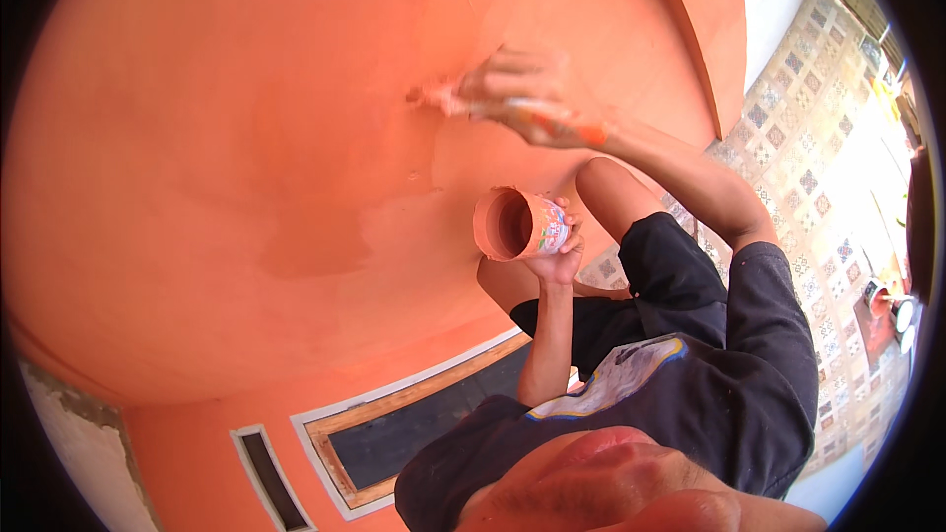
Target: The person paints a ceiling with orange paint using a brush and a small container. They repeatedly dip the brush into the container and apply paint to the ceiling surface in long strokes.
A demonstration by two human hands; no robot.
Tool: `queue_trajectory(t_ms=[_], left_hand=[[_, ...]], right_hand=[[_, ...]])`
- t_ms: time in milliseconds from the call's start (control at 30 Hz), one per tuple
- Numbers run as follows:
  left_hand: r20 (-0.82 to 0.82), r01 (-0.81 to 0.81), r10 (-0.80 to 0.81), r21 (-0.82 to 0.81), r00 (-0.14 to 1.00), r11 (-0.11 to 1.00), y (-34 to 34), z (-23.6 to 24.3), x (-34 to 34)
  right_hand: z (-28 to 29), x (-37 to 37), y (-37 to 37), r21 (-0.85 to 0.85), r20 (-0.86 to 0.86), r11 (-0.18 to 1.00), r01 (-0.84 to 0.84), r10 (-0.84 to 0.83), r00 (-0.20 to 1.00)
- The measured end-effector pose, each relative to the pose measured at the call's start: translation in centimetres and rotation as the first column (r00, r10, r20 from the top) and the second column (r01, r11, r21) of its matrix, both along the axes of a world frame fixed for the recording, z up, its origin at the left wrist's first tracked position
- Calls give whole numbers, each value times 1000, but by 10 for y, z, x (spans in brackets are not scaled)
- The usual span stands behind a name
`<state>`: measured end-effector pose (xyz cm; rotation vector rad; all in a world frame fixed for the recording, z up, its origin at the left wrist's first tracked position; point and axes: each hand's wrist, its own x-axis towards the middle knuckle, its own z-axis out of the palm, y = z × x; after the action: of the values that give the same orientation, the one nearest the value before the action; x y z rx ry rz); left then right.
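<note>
My left hand (564, 254) is wrapped round a paint-coated cup (548, 225), its mouth tilted toward the orange wall (197, 158). Orange paint coats the cup's rim and inside; how much it holds is hard to tell. Higher up and to the right, my right hand (512, 94) is closed on a paintbrush (443, 99), its tip at the wall. Motion smears this hand and the brush. Orange paint marks the hand and wrist. Around and below the brush, a darker, wet-looking patch (325, 227) spreads over the wall.
A wood-framed window (424, 414) and a narrow white-framed opening (271, 473) sit in the wall at the lower left. Patterned floor tiles (798, 167) stretch along the right. My bent knee (616, 187) is close to the wall. Several small objects (892, 310) lie on the floor at far right.
</note>
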<state>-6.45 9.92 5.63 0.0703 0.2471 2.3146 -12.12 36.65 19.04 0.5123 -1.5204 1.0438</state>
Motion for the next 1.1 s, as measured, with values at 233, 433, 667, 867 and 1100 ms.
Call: queue_trajectory(t_ms=[233,433,667,867,1100], left_hand=[[41,0,0,17,999,1000,-1,-3,2],[58,5,-5,-6,998,1000,-2,-3,2],[14,5,-5,-18,1000,1000,3,2,4],[-19,-18,19,16,1000,1000,6,0,7],[-22,-61,61,9,998,998,3,-6,7]], right_hand=[[-5,-37,105,-704,-103,684,190,-364,926],[-7,-1,12,-150,37,871,468,-468,883],[34,8,-24,-58,72,974,-219,223,972],[74,-22,26,-256,15,966,-47,53,998],[51,-29,13,-93,-155,867,489,-497,854]])
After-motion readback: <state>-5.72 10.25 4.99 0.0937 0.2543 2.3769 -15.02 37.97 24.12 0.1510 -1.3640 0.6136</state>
